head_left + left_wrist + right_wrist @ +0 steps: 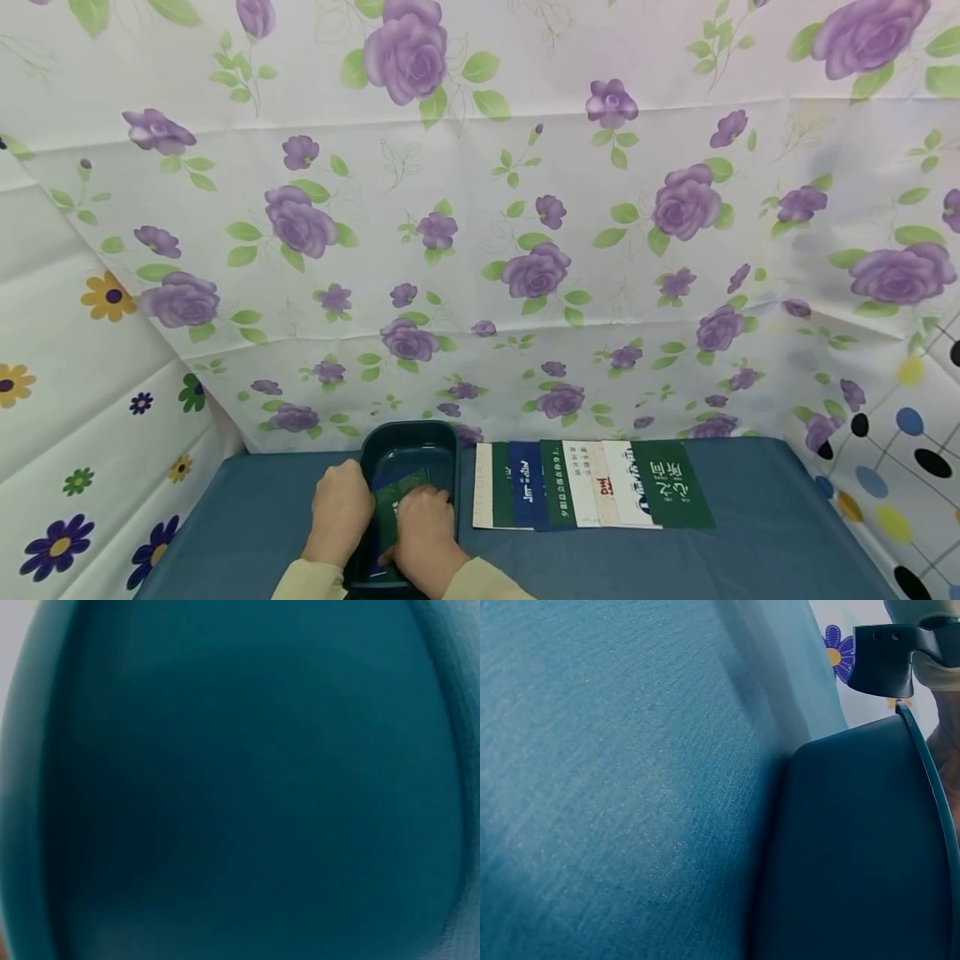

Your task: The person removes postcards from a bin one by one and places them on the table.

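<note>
A dark teal plastic bin [411, 433] stands on the table, with a dark green printed card [408, 485] tilted inside it. On the bin's left rim is my left hand [342, 510], its fingers curled over the edge and mostly hidden. My right hand [426, 533] reaches into the bin from the near side and grips the green card, thumb at the card's left edge. A bit of blue shows under the card. The left wrist view is filled by the bin's wall [262, 787]. Its outer side [855, 847] appears in the right wrist view.
Right of the bin, several overlapping printed cards lie in a row, from a cream card [483, 487] to a green card [672, 485] at the right end. They rest on a blue-covered table [600, 567]. A flowered cloth [480, 250] rises behind.
</note>
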`<state>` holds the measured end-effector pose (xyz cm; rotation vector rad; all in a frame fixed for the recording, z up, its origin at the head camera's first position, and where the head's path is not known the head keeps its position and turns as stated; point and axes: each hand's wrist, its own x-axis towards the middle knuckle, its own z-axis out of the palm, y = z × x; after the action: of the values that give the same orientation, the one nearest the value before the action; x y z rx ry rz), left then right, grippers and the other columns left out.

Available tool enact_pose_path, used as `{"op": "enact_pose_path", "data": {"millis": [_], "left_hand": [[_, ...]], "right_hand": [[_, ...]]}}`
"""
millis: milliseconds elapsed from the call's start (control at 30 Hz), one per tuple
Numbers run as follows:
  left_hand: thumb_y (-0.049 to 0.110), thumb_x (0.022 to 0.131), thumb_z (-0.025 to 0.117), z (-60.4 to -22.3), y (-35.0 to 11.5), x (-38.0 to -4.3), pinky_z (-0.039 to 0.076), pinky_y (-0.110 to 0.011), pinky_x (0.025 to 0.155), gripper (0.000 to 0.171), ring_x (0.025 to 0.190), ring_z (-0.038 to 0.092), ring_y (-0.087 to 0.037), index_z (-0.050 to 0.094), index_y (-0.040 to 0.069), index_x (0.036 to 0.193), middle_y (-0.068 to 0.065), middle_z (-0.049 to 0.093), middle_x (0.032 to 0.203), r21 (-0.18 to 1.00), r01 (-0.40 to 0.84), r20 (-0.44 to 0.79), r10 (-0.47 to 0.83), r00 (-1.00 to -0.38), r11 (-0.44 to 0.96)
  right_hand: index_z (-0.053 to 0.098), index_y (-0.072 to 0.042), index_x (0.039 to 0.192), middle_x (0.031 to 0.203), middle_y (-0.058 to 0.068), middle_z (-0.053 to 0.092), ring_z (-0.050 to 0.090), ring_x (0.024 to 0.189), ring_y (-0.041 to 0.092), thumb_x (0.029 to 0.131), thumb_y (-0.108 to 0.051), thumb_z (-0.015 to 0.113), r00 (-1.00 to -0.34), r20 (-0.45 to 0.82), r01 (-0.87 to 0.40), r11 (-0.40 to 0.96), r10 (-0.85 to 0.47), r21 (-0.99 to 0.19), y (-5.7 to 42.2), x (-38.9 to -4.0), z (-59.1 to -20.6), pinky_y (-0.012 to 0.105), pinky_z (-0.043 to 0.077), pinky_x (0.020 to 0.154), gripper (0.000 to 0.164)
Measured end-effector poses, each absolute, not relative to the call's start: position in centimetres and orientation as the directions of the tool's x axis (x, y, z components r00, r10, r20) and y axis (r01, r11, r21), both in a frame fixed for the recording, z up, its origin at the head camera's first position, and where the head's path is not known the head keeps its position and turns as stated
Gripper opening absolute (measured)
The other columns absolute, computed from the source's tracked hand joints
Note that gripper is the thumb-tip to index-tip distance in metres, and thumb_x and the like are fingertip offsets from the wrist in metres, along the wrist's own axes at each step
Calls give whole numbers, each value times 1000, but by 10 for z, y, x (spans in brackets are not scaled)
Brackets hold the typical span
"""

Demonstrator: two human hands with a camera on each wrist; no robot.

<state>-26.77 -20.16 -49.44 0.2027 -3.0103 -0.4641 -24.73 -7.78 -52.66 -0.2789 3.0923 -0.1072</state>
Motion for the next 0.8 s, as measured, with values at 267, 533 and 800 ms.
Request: {"op": "enact_pose_path", "data": {"millis": [267, 533, 800], "left_hand": [[0, 75, 62, -495, -202, -268, 47, -45, 52, 7, 65, 59, -35, 63, -1, 82, -18, 61, 75, 307, -125, 54, -149, -987, 944], [0, 75, 62, -495, -201, -268, 47, -43, 51, 6, 63, 59, -34, 62, -1, 81, -18, 60, 73, 307, -124, 53, -147, -988, 944], [0, 76, 62, -492, -201, -267, 46, -42, 50, 7, 62, 58, -33, 61, -1, 83, -16, 59, 73, 302, -140, 26, -155, -988, 943]], "right_hand": [[58, 1, 111, 86, 14, 47, 49, 73, 23, 34, -75, 76, -989, -42, -142, 988, -145, -59, -80, -249, -525, 32, 48, 59, 110], [58, 2, 107, 82, 13, 44, 50, 71, 23, 31, -68, 81, -990, -25, -138, 985, -141, -100, -78, -249, -524, 31, 48, 56, 107], [60, 1, 97, 80, 10, 47, 55, 70, 21, 52, -41, 87, -982, 45, -189, 963, -183, -190, -72, -247, -518, 30, 48, 56, 68]]}}
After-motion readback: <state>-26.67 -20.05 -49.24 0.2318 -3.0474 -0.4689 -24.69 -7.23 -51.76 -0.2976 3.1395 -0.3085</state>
